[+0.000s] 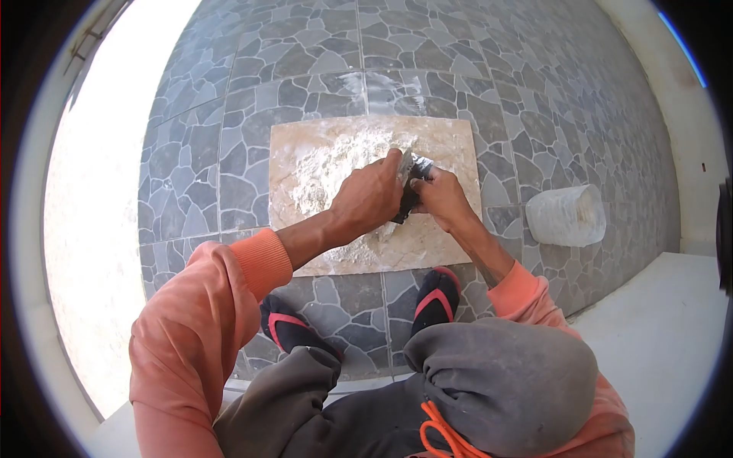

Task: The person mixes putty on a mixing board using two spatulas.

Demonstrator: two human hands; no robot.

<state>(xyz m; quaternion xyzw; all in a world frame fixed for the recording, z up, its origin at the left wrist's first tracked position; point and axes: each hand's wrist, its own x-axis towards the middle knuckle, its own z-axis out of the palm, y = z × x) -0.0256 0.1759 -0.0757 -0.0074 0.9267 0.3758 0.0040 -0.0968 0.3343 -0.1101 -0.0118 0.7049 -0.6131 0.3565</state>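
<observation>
Right now both hands meet at the middle of the frame over a beige tile (450,141) lying flat on the stone-pattern floor (229,91), and the left hand (372,197) is closed tight around a dark trowel (413,185), its grip fully wrapped with fingers pressed down on it. The right hand (441,195) pinches the same trowel from the right side, fingers curled shut on it, with the blade touching the heap of white mortar (328,164) spread across the tile. Off at centre right, a white bucket (566,216) lies on its side on the floor, well apart from the tile.

Daylight is bright and overexposed at left. Fisheye distortion bends the edges inside a dark vignette. The centre is sharp.
</observation>
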